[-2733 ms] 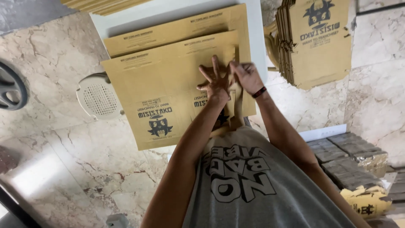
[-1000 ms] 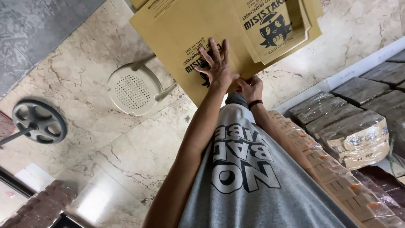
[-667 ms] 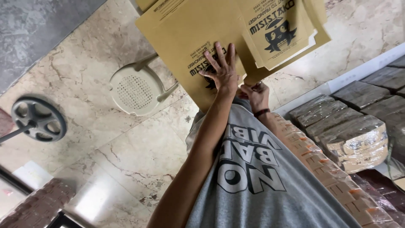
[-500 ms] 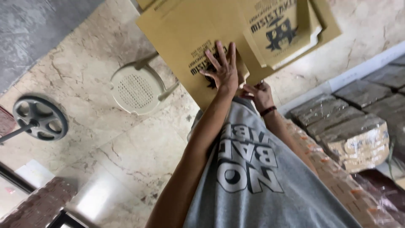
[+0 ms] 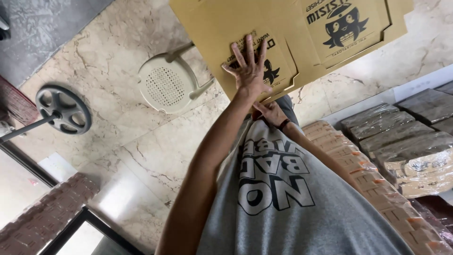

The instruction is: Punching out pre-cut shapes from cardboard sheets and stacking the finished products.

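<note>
head view: looking straight down my own torso at a marble floor (image 5: 118, 141); flat cardboard is pressed against my front.
floor, far left: weight plate on a bar (image 5: 63, 109), same spot as 1 s ago; only the framing has drifted.
left of centre: cream perforated plastic stool (image 5: 166, 86), well apart from the hands, untouched.
left hand (image 5: 249, 71): grip wide, fingers spread, palm flat on the printed face of the flattened cardboard box (image 5: 245, 33). Holds nothing; it just pins the sheet.
change, left hand: same flat press as 0.5 s ago, slightly higher on the panel.
right hand (image 5: 270, 112): dark band at the wrist, tucked under the sheet's lower edge just above my grey shirt (image 5: 283, 189). Grip half hidden; I cannot tell whether it is closed on the edge or only propping it.
change, right hand: 2.7 s ago it lay beside the left on top of the sheet; now it is below the edge.
cardboard: top of frame, tilted, a second printed panel (image 5: 347, 26) overlapping it to the right. My read: the sheet is being steadied, with no fold opened.
right side: wrapped bundles (image 5: 401, 146) and a row of stacked card edges (image 5: 358, 165) on the floor, not touched.
</note>
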